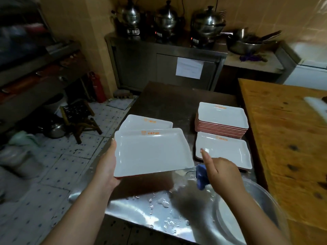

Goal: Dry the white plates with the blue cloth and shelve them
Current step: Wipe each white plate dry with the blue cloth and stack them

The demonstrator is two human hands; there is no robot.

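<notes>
Head view: left hand (108, 167) grips white plate (152, 152), orange logo unreadable.

blue cloth (201, 177): mostly hidden under the right hand (219, 171) — only a bunched end shows
held plate (152, 152): covers the near part of the plate behind (146, 122)
metal basin (261, 206): partly hidden by the right forearm
orange print on plates: too small to read
left shelves (26, 55): blurred — contents unclear

On the tabletop (164, 101) the stack of plates (222, 121) stands behind a single plate (224, 151); the basin (261, 197) is nearest, at the right.
</notes>
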